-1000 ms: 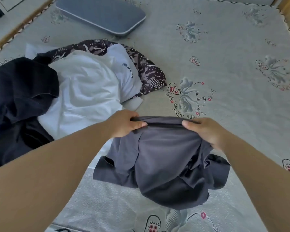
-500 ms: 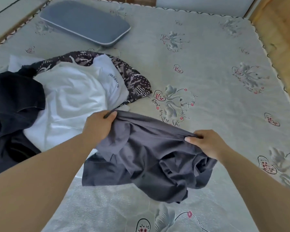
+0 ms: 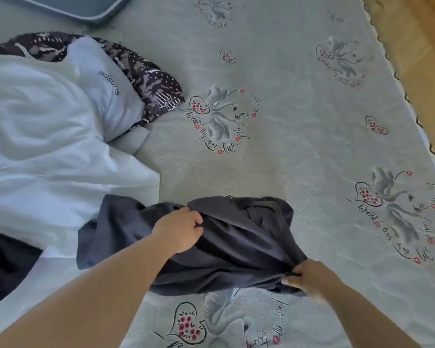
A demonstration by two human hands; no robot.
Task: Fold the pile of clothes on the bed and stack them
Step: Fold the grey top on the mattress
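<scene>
The person is holding a dark grey garment (image 3: 236,242) with both hands over the bed sheet (image 3: 299,146). The left hand (image 3: 178,229) is gripping the garment near its middle, with the fingers curled around a bunch of the fabric, and the right hand (image 3: 309,277) is pinching the near right edge of it, the thumb and fingers closed on the cloth. The garment is lying crumpled on the near part of the bed, between the two hands, and its left end is resting on the edge of a white shirt (image 3: 48,136). This white shirt is spreading over the left side of the bed and is showing small dark letters near its upper part. A dark patterned cloth (image 3: 148,74) with white dots is lying under and behind the white shirt, with its corner coming out at the right. A black garment (image 3: 5,270) is showing at the lower left edge, partly under the white shirt. A grey flat pillow (image 3: 81,6) is lying at the far left of the bed, cut by the top of the picture. The sheet is pale green-grey with printed swans, hearts and handwriting. A wooden floor (image 3: 417,46) is showing beyond the right edge of the bed.
</scene>
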